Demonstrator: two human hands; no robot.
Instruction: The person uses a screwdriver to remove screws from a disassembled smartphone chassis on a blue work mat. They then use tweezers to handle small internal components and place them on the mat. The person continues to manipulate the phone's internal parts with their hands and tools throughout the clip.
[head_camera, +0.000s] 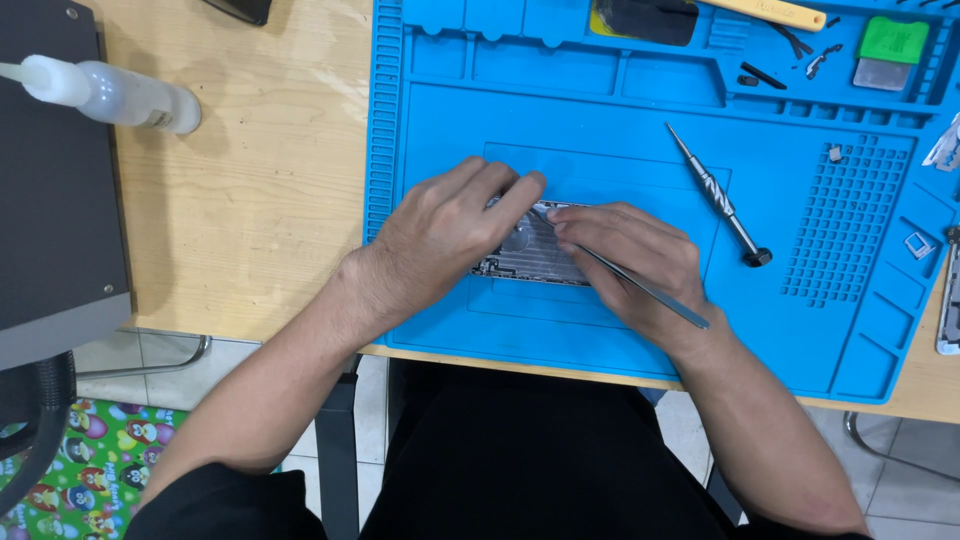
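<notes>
Far left there's a squeeze bottle (110, 93) lying on the wooden desk (270, 200), well away from the action. On the blue mat (600, 130) the left hand (440, 240) presses flat-ish over the opened phone body (525, 255), fingers curled at its top edge, holding it steady. That phone sits mid-mat, long axis running left-right as far as I can tell (hands hide most of it), insides facing up. The right hand (630, 255) pinches metal tweezers (625, 275), tips down in the phone's upper area. So I'd say it's mid-job: already opened, small bits parked in the trays, inner work ongoing. A screwdriver (715, 195) lies idle to the right.
</notes>
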